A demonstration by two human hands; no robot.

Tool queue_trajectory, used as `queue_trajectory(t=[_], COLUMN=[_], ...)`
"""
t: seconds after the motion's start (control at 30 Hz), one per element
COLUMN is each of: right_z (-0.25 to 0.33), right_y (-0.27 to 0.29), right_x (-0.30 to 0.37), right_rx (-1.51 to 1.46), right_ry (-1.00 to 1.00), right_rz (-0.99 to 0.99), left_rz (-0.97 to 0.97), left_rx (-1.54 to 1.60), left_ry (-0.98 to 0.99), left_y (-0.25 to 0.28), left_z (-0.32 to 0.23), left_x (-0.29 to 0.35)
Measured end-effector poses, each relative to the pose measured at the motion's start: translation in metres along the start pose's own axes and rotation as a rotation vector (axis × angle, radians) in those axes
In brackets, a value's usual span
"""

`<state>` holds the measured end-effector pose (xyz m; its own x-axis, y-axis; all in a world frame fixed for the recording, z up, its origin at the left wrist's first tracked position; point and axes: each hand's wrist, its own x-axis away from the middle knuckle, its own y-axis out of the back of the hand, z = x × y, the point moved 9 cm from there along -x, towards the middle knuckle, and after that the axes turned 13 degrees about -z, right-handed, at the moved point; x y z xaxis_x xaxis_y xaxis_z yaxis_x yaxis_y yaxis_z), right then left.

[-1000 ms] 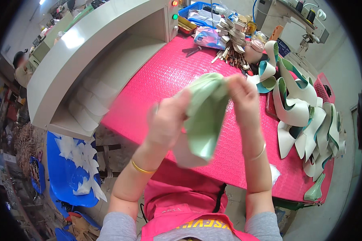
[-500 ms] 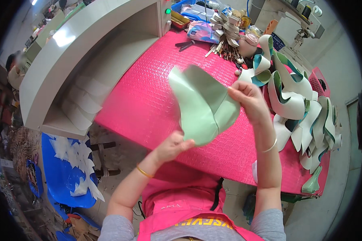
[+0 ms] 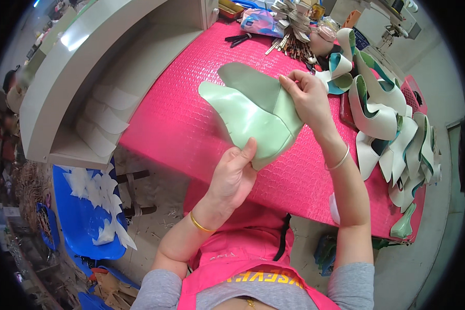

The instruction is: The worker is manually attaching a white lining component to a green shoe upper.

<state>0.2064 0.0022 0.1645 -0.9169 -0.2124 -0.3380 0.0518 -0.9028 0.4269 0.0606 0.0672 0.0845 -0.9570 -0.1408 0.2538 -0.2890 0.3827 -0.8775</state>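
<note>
A pale green shoe upper (image 3: pixel 253 124), smooth and shiny with a seam down its side, is held up over the pink table. My left hand (image 3: pixel 235 173) grips its lower edge, the thumb lying on the outer face and the fingers hidden beneath. At the upper right edge, my right hand (image 3: pixel 306 98) pinches the material between thumb and fingers. The piece opens toward the far left, where its darker inner face shows.
The pink table (image 3: pixel 170 119) carries a pile of white and green shoe uppers (image 3: pixel 377 119) at right and a bundle of brushes or sticks (image 3: pixel 297 44) at the back. A grey machine (image 3: pixel 113 46) with white sheets stands left. A blue chair (image 3: pixel 77 222) holds white scraps.
The shoe upper has shifted slightly left and away from me, and turned a little. My left thumb now lies higher on its face. The right hand still pinches the edge.
</note>
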Motion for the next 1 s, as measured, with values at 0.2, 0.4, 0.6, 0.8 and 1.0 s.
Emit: queue_trajectory(t=[0.2, 0.4, 0.6, 0.8, 1.0], right_z=[0.005, 0.006, 0.003, -0.010, -0.003], right_y=[0.005, -0.002, -0.002, -0.010, -0.015], right_x=[-0.017, -0.015, -0.016, -0.019, -0.020], right_rx=[-0.003, -0.229, -0.091, -0.088, -0.119], right_ry=[0.049, -0.018, -0.026, -0.038, 0.008], right_rz=[0.064, 0.115, 0.114, 0.159, 0.199], left_rz=[-0.027, -0.016, -0.007, 0.014, -0.004], left_rx=[-0.036, 0.030, 0.054, 0.061, 0.006], left_ry=[-0.031, 0.020, -0.024, 0.074, -0.031], left_y=[-0.019, -0.009, -0.011, -0.011, -0.016], left_z=[-0.004, 0.002, 0.000, 0.012, 0.004], left_x=[0.005, 0.001, 0.001, 0.001, 0.006])
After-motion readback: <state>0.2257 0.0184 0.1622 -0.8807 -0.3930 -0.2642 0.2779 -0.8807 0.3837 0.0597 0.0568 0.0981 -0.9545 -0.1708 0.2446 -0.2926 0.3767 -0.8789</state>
